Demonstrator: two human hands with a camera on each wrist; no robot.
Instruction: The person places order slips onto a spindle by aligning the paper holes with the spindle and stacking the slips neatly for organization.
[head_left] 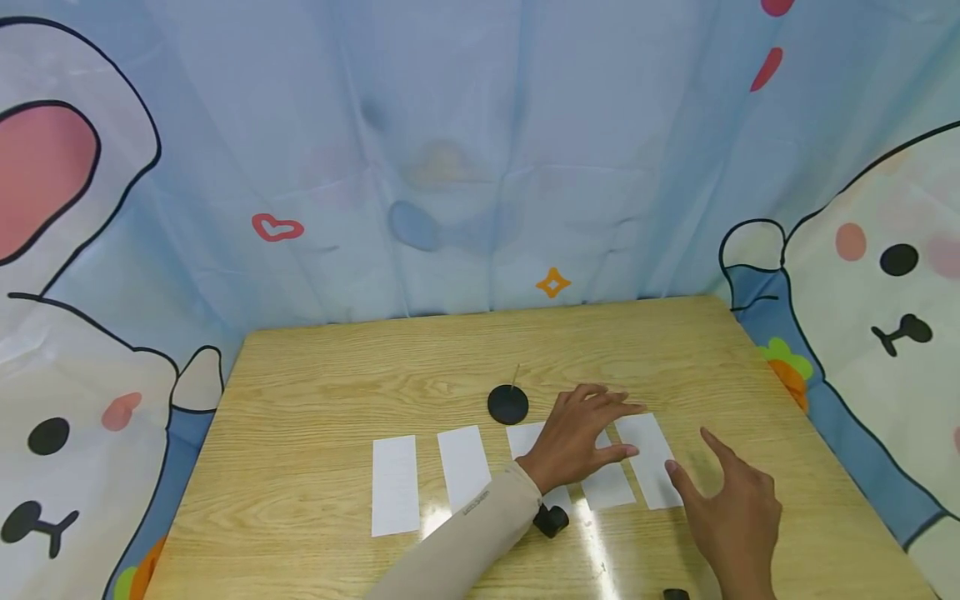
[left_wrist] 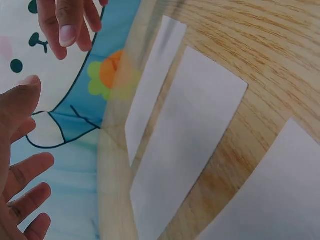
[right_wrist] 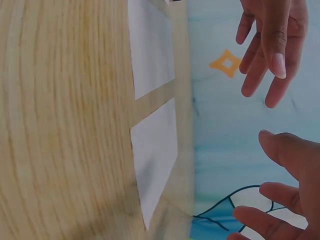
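Several white paper strips (head_left: 395, 486) lie in a row on the wooden table. My left hand (head_left: 581, 433) hovers over the strips on the right side of the row, its fingers spread and holding nothing. It partly hides two of them. To the right of the rightmost strip (head_left: 649, 461), my right hand (head_left: 731, 517) is raised with thumb and forefinger apart, also holding nothing. In the left wrist view, the left hand (left_wrist: 22, 165) is off the paper (left_wrist: 190, 135). The right wrist view shows the right hand (right_wrist: 285, 190) facing the left hand (right_wrist: 275, 45), a gap between them.
Behind the strips stands a black round disc (head_left: 507, 405) with a thin upright stick at its back edge. A small black block (head_left: 552, 522) shows beside the left wrist. The wooden table (head_left: 300, 400) ends at a blue cartoon curtain (head_left: 450, 167).
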